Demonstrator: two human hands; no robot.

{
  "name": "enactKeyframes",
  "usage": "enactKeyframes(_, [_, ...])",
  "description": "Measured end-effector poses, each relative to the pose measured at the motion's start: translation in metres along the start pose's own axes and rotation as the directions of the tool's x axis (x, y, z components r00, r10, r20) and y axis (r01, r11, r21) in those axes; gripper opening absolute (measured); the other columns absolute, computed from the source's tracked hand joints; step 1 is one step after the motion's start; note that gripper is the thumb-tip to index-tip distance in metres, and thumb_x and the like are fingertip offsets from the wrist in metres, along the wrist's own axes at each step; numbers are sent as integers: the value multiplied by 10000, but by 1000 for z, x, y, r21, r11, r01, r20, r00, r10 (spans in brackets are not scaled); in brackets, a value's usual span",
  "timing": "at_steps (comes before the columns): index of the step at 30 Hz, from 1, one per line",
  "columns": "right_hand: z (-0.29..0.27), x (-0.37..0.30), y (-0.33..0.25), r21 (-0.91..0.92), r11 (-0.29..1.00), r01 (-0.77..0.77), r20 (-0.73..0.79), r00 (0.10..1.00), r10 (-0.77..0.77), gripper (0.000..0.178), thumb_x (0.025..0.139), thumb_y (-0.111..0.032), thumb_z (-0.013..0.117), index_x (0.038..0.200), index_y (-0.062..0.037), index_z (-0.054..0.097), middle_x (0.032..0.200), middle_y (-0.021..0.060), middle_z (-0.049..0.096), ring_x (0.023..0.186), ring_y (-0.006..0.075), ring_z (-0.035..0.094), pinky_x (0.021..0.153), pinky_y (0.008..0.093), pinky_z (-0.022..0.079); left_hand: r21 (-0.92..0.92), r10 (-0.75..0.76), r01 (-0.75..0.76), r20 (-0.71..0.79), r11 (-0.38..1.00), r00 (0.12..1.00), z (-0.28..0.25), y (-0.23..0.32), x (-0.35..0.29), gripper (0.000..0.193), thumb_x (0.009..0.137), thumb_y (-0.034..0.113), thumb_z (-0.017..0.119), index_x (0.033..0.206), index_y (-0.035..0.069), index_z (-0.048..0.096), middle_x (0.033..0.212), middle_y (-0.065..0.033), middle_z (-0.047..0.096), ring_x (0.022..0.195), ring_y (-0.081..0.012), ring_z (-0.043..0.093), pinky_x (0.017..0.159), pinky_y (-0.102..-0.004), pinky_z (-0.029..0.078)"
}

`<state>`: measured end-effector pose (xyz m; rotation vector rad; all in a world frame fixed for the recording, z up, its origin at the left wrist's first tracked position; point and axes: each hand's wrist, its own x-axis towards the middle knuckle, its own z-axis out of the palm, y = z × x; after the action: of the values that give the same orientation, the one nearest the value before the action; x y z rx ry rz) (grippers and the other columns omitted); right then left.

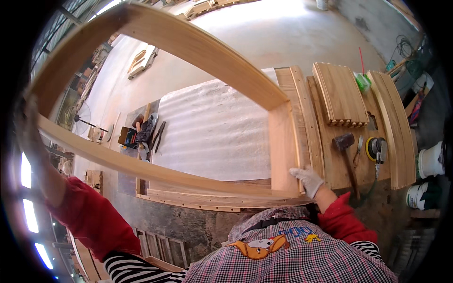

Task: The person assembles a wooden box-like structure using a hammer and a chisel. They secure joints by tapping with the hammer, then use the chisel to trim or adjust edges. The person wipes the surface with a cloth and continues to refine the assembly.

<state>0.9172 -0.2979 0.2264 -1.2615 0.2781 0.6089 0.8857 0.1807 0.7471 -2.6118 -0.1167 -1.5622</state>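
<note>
Gripped at opposite ends by the left hand [32, 123] and gloved right hand [308, 182], the wooden frame [203, 52] could strike the surface [285, 78] if one grip slips.

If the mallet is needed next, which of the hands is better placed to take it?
Probably the right hand: it holds the right end of the wooden frame, close to the mallet, though it must release first. The left hand is at the opposite end, farther away.

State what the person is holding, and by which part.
A wooden frame: the left hand grips its near left corner, the right hand its near right corner.
</note>
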Motion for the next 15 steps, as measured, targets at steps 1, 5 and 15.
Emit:
enactKeyframes(1, [-2, 1, -5, -24, 1000, 12, -79, 997, -14, 291, 867, -151, 741, 1023, 54, 606, 911, 81, 667, 832, 153, 657, 730, 265, 533, 48, -45, 42, 80, 998, 996, 10, -50, -23, 470, 927, 270, 632, 1300, -5, 552, 1191, -160, 622, 1054, -258, 618, 901, -371, 493])
enactKeyframes(5, [-28, 11, -6, -391, 920, 24, -213, 970, -116, 351, 855, -238, 713, 967, 76, 601, 769, 82, 641, 714, 137, 594, 602, 310, 487, -181, -492, 567, 335, 804, 804, 108, -192, -194, 200, 988, 211, 600, 1077, 41, 656, 769, 42, 538, 660, -48, 462, 572, -219, 401])
enactKeyframes(15, [-10, -19, -36, -916, 346, -203, -314, 900, -301, 611, 850, -381, 562, 1284, 50, 536, 998, 306, 666, 963, 451, 641, 854, 511, 499, 524, -764, 565, 523, 637, 377, 185, -157, -524, 519, 805, 150, 632, 1300, 50, 515, 1175, -240, 638, 1099, -390, 613, 949, -457, 471])
